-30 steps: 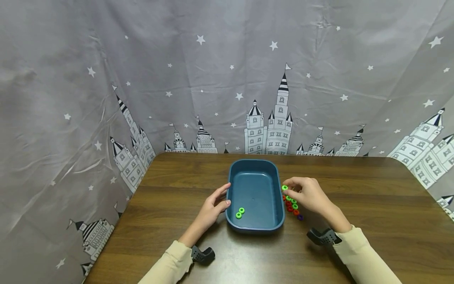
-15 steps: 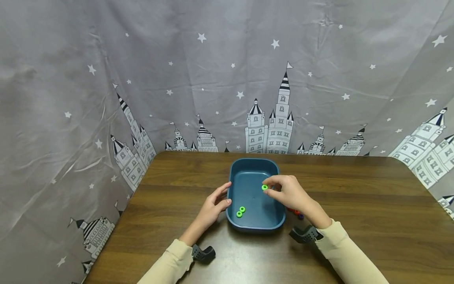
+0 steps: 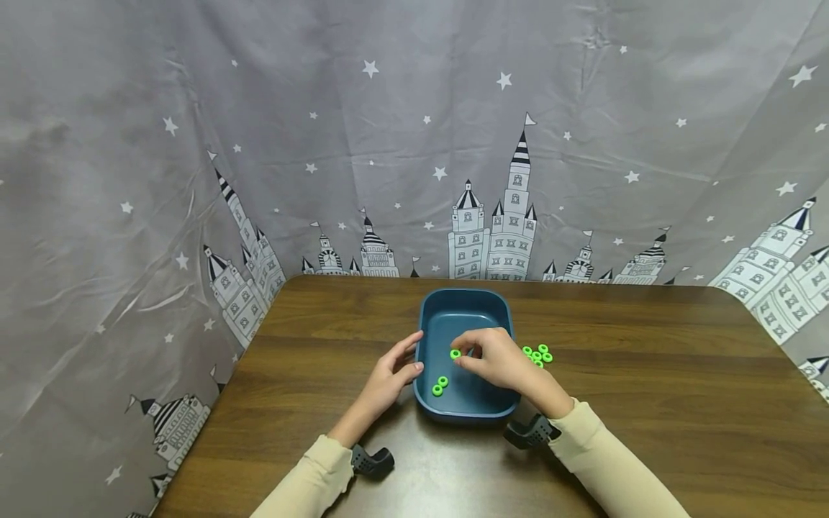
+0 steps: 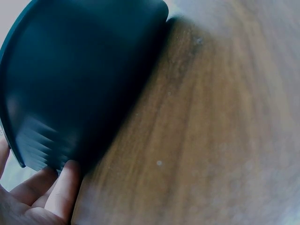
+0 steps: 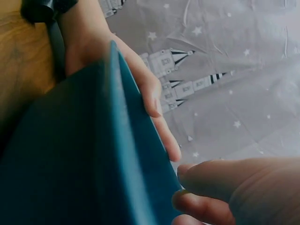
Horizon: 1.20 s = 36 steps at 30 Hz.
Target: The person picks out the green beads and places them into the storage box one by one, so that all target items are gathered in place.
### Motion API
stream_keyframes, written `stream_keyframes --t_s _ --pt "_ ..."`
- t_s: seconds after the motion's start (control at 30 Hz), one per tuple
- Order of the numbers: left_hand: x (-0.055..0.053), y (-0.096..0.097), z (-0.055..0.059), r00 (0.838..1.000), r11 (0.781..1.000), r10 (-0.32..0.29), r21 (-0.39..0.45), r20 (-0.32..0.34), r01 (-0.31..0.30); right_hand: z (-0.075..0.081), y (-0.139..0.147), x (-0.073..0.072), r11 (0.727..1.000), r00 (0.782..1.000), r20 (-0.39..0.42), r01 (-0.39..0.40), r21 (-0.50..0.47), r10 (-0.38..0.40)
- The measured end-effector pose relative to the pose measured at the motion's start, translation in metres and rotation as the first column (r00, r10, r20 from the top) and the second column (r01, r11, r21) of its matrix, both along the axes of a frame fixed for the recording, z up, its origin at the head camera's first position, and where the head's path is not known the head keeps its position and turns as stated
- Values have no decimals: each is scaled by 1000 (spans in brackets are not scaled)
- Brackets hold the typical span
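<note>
Head view, near to far: cream sleeves (image 3: pixel 311 471) at the lower edge, with black wrist cameras (image 3: pixel 372 462) beyond the cuffs. Then left hand (image 3: pixel 388 378) beside a blue tray (image 3: pixel 463 414), with fingers and thumb spread and tips on the left wall; in the left wrist view, only fingertips against the outer face. Inside the tray, near its left wall, two rings (image 3: pixel 434 391), both green, side by side on the floor. Past them, right hand (image 3: pixel 495 356) over the tray, with thumb and forefinger pinching a green ring (image 3: pixel 452 355); height above the floor hard to judge.

Likeliest trouble: a slip of the ring, from so little surface between the fingertips; a bounce or roll, from release too high; a knock to the two rings, from a landing on top. Also possible: a shove to the tray, from a brush of the right forearm (image 3: pixel 547 393) against so light a left-hand touch.

Beyond the right rim, loose rings (image 3: pixel 543 357), also green, in a cluster on the wooden table (image 3: pixel 648 360), partly hidden by that forearm; at risk of scattering under a low sweep. Farthest off, a grey curtain (image 3: pixel 388 144) with stars and castles.
</note>
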<state>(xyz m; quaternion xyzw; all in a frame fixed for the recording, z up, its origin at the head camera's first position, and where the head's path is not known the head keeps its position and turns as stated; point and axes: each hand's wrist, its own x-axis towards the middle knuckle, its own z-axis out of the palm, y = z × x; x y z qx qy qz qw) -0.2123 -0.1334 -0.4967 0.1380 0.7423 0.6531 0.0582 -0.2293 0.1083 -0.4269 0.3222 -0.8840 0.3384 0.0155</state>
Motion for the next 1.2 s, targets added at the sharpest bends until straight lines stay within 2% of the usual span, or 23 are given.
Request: stream_keyframes --t_s 0.53,0.87,1.2 --pt "-1 -2 -2 1000 1000 -15 -3 -4 15 -12 -19 -2 998 998 54 -30 48 27" --pt "-2 -1 -3 999 999 -39 24 -21 39 -19 -21 -3 993 998 68 1 121 -9" --pt "-3 -2 -5 1000 999 -21 25 -15 22 -18 -22 -2 980 993 109 33 197 -56"
